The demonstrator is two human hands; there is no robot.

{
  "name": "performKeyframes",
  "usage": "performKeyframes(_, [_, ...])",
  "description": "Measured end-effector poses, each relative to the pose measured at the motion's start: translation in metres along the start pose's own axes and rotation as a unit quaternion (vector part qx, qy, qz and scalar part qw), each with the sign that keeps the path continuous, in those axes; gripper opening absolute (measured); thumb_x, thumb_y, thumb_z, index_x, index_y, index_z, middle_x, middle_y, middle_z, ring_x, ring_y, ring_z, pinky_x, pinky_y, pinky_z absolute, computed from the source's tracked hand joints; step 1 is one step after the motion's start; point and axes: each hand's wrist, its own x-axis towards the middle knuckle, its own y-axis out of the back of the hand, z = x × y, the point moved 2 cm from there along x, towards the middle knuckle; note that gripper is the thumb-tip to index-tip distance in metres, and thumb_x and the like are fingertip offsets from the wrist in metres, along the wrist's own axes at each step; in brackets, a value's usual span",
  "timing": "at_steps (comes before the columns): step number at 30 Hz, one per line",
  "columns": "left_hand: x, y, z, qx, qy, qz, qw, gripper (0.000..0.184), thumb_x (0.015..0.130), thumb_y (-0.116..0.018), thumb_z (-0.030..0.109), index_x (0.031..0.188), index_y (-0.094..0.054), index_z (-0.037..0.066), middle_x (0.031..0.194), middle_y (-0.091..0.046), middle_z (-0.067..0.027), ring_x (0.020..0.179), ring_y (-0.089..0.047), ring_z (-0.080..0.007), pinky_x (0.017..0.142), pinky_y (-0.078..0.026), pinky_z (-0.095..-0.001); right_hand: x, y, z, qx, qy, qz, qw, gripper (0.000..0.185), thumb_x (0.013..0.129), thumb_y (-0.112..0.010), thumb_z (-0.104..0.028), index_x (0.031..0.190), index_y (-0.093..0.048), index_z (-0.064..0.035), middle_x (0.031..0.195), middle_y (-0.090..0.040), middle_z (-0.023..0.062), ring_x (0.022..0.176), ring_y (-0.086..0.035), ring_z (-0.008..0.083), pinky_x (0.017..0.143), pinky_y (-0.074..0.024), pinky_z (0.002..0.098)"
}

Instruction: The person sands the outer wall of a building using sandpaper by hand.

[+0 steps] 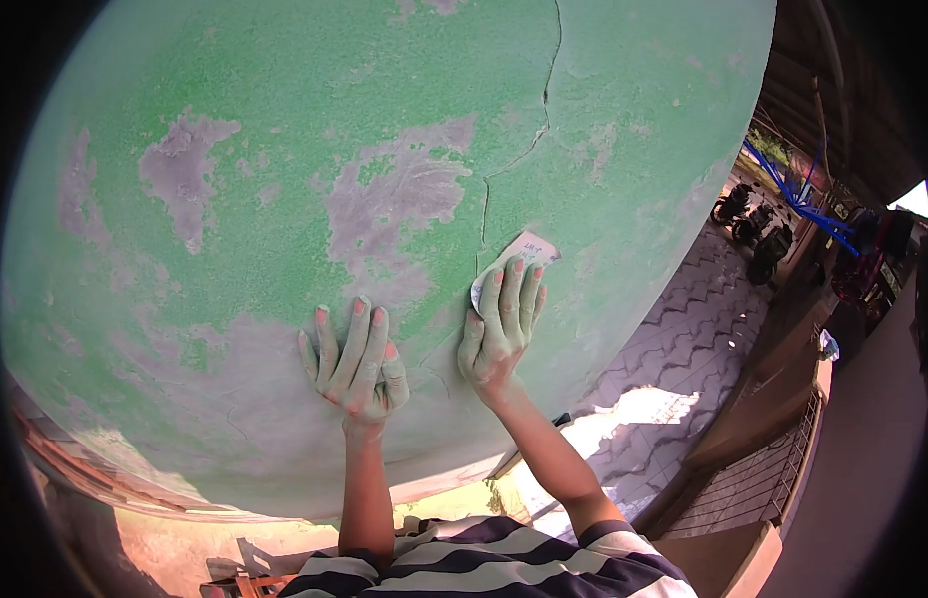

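"Green wall [285,264], for the largest thing?"

"Yes. Spreads behind both hands and well above the grip. Shows greyish patches [394,199], with a large one up and to the left of the right hand's grip. Split by a thin crack [486,204], jagged, from the top of the view down to just beside the held sheet."

"And next in size?"

"Paving [703,309], off to the right of the grip, past the edge of the wall. Laid in a zigzag pattern, lit by sun lower down."

"Anything on it?"

"Motorbikes [768,234], parked well apart from the grip, up and to the right. Then, below the grip, a striped shirt [484,558], dark and pale."

"Now down to the hands?"

"Left hand [359,374]: rests on the wall, left of the grip and slightly lower, with fingers spread and pointing up. Seems to hold nothing; can't see under the palm. Right hand [499,334]: presses the sheet to the wall, fingers fairly close together, thumb lower on the left. Coated in pale dust, both."

"And smallest?"

"Sheet [530,247], pale, with bluish print. Lies under the right hand's fingers, against the wall, poking out beyond the fingertips and at the left side."
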Motion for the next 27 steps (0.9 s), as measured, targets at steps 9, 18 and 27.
performKeyframes(9, [0.003,0.002,0.002,-0.011,0.016,0.038,0.999,0.035,0.088,-0.059,0.015,0.118,-0.076,0.011,0.126,-0.072,-0.0037,0.134,-0.055,-0.0348,0.119,-0.025,-0.05,0.097,0.004,-0.008,0.045,-0.005,0.033,0.998,0.046,0.104,-0.044,-0.018,0.145,-0.051,0.0,0.157,-0.042,0.0178,0.15,-0.026,0.0444,0.122,-0.0114,0.0568])
performKeyframes(18, [-0.001,0.007,-0.003,-0.041,0.004,0.064,0.997,0.03,0.091,-0.057,0.013,0.113,-0.076,0.004,0.121,-0.073,-0.0115,0.129,-0.059,-0.0363,0.115,-0.034,-0.0484,0.082,-0.001,-0.029,-0.008,0.09,-0.069,0.994,0.045,0.108,-0.039,-0.023,0.145,-0.053,-0.0019,0.158,-0.041,0.0161,0.152,-0.024,0.0402,0.122,-0.0046,0.057])
performKeyframes(27, [-0.002,0.015,-0.009,-0.069,0.006,0.096,0.993,0.041,0.078,-0.054,0.0,0.112,-0.077,0.007,0.118,-0.075,-0.0061,0.122,-0.066,-0.0268,0.111,-0.043,-0.0406,0.034,-0.011,-0.042,0.004,0.162,-0.09,0.983,0.045,0.108,-0.039,-0.023,0.147,-0.051,-0.0033,0.156,-0.044,0.0128,0.152,-0.027,0.0366,0.121,0.0028,0.0587])
